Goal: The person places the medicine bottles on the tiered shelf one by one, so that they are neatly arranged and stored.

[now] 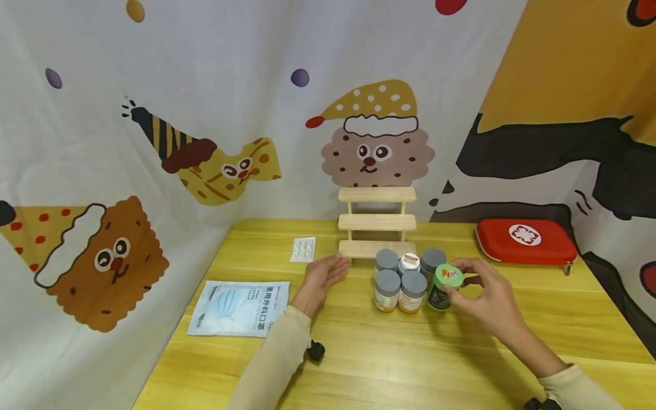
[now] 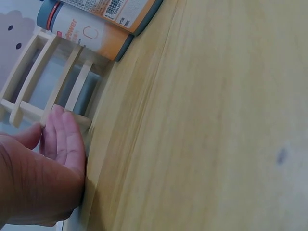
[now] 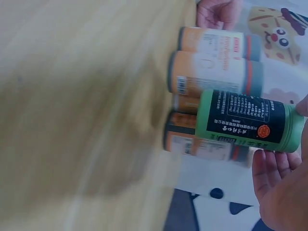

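Note:
My right hand grips a green bottle by its green lid, thumb on one side and fingers on the other. In the right wrist view the bottle has a black label and its base appears raised off the table. Close beside it stand several grey-lidded bottles with orange and white bodies, and one with a white lid. My left hand has its fingers extended at the left end of the lowest step of a three-step wooden rack, touching or nearly touching it.
A red zipped case with a white emblem lies at the back right. A face mask packet lies at the left, and a small white printed sheet behind it. A cartoon-printed cloth hangs behind the wooden table.

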### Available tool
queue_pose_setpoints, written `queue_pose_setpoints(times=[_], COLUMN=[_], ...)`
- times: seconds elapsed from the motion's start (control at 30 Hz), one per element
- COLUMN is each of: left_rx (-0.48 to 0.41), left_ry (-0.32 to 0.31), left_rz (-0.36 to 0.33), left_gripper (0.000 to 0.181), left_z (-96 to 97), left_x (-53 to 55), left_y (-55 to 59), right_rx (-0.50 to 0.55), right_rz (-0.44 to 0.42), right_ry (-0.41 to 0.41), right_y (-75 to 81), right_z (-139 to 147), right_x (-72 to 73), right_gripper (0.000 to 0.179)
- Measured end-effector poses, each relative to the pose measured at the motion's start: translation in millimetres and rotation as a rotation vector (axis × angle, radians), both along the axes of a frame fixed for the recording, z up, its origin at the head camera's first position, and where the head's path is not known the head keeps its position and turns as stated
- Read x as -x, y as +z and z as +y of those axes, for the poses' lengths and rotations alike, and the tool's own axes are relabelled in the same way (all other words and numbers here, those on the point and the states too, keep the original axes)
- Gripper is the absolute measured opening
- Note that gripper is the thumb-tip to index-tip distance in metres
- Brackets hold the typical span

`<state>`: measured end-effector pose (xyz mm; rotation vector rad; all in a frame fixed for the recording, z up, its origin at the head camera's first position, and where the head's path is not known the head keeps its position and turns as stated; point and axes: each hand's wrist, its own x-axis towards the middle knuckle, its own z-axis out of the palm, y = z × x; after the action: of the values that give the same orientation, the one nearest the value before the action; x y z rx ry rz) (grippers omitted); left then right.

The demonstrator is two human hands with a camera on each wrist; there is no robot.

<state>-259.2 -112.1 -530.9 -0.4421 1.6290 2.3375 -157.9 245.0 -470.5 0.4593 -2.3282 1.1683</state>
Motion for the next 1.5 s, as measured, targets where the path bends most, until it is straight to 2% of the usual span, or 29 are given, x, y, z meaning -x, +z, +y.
queue_pose_setpoints(times=[0.27,0.57,0.8,0.93,1.1,1.37,1.5], left_rx=[-0.007,-0.009,-0.005,-0.007,-0.007,-0.013,-0.013], left_ry=[0.001,0.011,0.028,0.017,0.006,0.020,0.023], left_rz=[0.005,-0.008,0.004,0.007,-0.004,-0.008,-0.007], left_gripper=[0.039,0.037,0.038,0.038,0.037,0.037,0.035], left_z=[0.1,-0.3,-1.5,-1.0,-0.3,-0.5,-0.1], left_x=[-0.4,-2.3,-2.5,-1.5,-0.2,1.2,0.5], left_y=[-0.4,0.3,2.0,2.0,0.5,-1.0,-0.3], right_rx=[-0.054,-0.069,-0.006,0.046,0.107,0.180,0.203], right_rz=[0.075,0.123,0.041,-0.027,-0.159,-0.348,-0.412], right_ry=[0.012,0.093,0.135,0.193,0.266,0.297,0.302], right_y=[29.1,58.8,75.3,83.8,93.5,102.7,104.7], right_z=[2,5,3,3,2,-2,-5], right_x=[-5.3,-0.7,6.1,15.1,31.9,62.3,75.7], right_gripper=[0.057,0.057,0.057,0.053,0.046,0.045,0.045])
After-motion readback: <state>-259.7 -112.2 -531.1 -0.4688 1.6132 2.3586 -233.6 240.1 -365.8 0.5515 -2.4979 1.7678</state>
